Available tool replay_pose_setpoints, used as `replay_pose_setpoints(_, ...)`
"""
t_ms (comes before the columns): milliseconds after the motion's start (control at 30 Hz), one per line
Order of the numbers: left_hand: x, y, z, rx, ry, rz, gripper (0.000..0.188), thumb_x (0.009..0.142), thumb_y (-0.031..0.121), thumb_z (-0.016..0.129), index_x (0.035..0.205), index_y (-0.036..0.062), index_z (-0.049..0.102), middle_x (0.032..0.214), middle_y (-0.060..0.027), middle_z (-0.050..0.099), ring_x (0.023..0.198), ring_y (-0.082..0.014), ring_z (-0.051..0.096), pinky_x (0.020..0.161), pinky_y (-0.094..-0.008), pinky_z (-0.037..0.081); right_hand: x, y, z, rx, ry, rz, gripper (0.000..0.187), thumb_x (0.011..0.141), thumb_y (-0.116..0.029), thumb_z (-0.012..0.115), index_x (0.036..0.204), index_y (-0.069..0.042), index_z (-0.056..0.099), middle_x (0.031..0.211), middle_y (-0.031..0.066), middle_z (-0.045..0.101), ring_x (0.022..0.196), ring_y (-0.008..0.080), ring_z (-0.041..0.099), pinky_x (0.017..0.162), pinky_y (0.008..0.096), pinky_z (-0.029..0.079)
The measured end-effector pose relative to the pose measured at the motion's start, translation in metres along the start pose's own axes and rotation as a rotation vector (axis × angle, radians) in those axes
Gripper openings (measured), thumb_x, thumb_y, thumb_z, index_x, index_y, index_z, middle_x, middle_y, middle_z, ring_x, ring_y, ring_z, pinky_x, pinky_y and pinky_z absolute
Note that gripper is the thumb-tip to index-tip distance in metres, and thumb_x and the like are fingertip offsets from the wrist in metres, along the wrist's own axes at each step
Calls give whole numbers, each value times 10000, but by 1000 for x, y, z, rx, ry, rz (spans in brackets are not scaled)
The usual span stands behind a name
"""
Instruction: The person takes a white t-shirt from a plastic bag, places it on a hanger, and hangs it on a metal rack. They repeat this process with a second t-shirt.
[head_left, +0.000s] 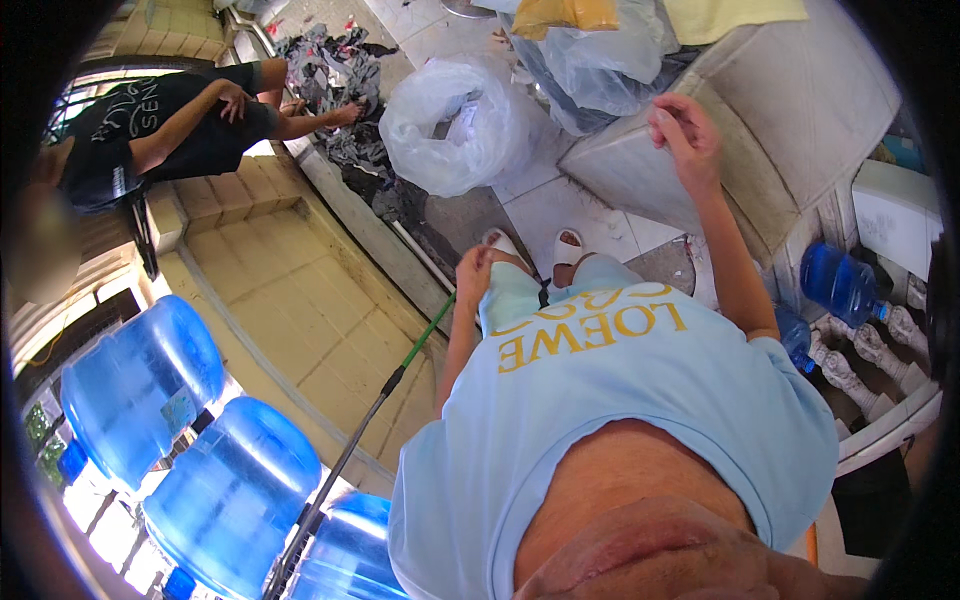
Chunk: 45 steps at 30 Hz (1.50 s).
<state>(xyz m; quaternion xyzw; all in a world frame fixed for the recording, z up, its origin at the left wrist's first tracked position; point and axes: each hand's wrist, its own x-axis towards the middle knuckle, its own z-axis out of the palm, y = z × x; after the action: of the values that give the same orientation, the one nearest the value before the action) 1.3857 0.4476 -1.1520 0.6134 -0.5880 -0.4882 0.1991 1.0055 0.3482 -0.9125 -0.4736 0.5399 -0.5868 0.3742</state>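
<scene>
My left hand point(473, 271) hangs low in front of my thigh with its fingers curled in. Whatever it may hold is hidden. Beside its wrist rises the upper end of a long pole point(376, 402), green at the top and black below; I cannot tell whether hand and pole touch. Farther forward, my right hand point(688, 143) is raised over a grey, box-like block point(640, 165). Its fingers are loosely bent and apart, with nothing visible in them. Ahead on the floor stands an open translucent plastic bag point(440, 130), with clear plastic bags point(610, 65) right of it.
A person in dark clothes point(165, 135) sits at the far left by a heap of dark scraps point(330, 75). Large blue water jugs point(145, 385) line the near left. Smaller blue jugs point(838, 282) sit by a white balustrade point(880, 360) at right. Yellow cloth point(735, 18) lies far right.
</scene>
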Motion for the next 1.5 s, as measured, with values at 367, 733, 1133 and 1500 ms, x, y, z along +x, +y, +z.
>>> replay_pose_setpoints(367, 340, -92, 9, 108, 234, 285, 221, 848, 134, 581, 1014, 7, 649, 900, -191, 635, 836, -327, 615, 743, -403, 485, -12, 5, -11, -758, 535, -44, 263, 908, -2, 531, 1170, 22, 522, 1074, 103, 590, 1000, 171, 555, 923, 286, 420)
replay_pose_setpoints(733, 527, -183, 134, 633, -437, 71, 487, 777, 192, 624, 1238, 79, 516, 1209, -204, 560, 1078, -360, 568, 920, -437, 466, -42, -17, -1, -1410, 800, 91, 266, 921, -64, 555, 1158, 43, 504, 1109, 131, 584, 1006, 181, 543, 909, 306, 412)
replay_pose_setpoints(1133, 390, -86, 24, -60, 12, 111, 181, 850, 95, 577, 1003, 7, 541, 884, -172, 592, 820, -284, 578, 737, -386, 451, -16, 6, 6, -1243, 773, 60, 330, 887, -51, 595, 1184, 49, 489, 1059, 110, 586, 909, 151, 548, 807, 272, 449)
replay_pose_setpoints(1500, 318, 124, -138, -558, 147, 275, 252, 859, 41, 500, 1106, 4, 535, 967, -20, 568, 862, -85, 498, 798, -222, 395, -4, 10, 6, -729, 447, -27, 367, 888, 8, 566, 1243, -15, 477, 1008, 63, 571, 861, 106, 542, 783, 232, 448)
